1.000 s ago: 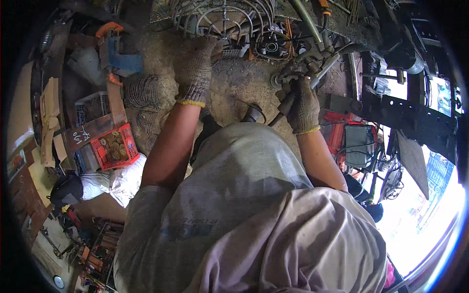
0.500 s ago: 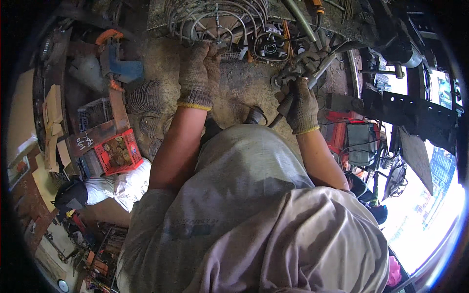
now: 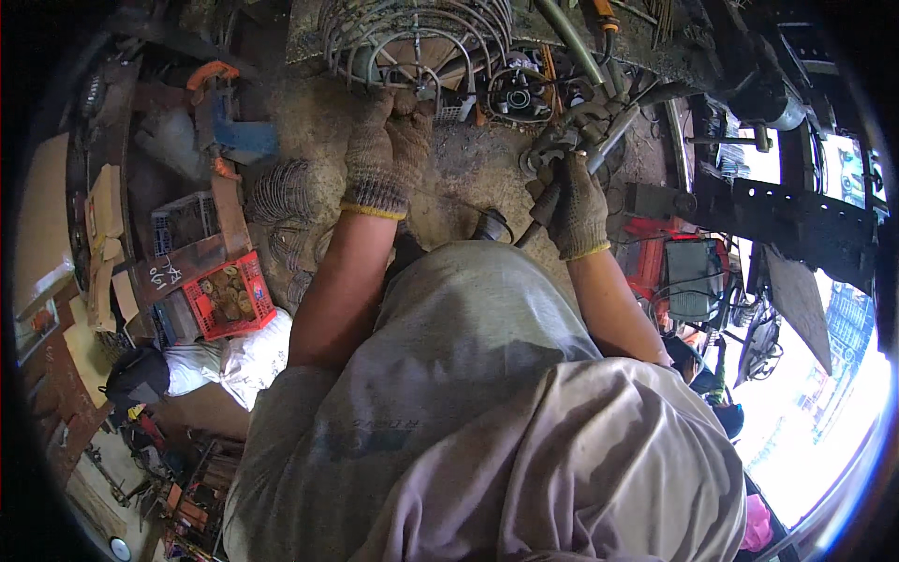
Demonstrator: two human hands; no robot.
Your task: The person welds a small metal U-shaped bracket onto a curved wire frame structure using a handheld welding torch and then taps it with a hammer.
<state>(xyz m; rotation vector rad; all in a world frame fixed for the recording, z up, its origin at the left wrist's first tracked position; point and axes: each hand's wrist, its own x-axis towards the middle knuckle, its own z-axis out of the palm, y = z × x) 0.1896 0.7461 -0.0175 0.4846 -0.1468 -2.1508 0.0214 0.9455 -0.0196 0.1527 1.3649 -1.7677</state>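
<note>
My left hand [image 3: 386, 159], in a dirty knitted glove with a yellow cuff, is raised to the lower edge of a frame of curved metal rods [image 3: 417, 36]. Its fingers are curled closed against the frame; what they pinch is hidden. My right hand [image 3: 579, 208], gloved the same way, closes around a dark handle [image 3: 545, 204] with a thick cable running from its lower end. Just beyond its fingertips lies a cluster of rusty metal parts [image 3: 582, 124], crossed by a grey metal bar [image 3: 613, 139].
Bundled wire rings [image 3: 281, 190] lie to the left, beside a red crate [image 3: 228, 292] of round pieces and a blue clamp-like tool [image 3: 239, 131]. A red-and-grey machine [image 3: 693, 278] stands right, below a dark perforated beam [image 3: 787, 211]. A white sack [image 3: 257, 356] sits lower left.
My left hand has turned slightly and shifted a little right, its fingers curled at the frame's lower edge. My right hand keeps its grip nearly in place.
</note>
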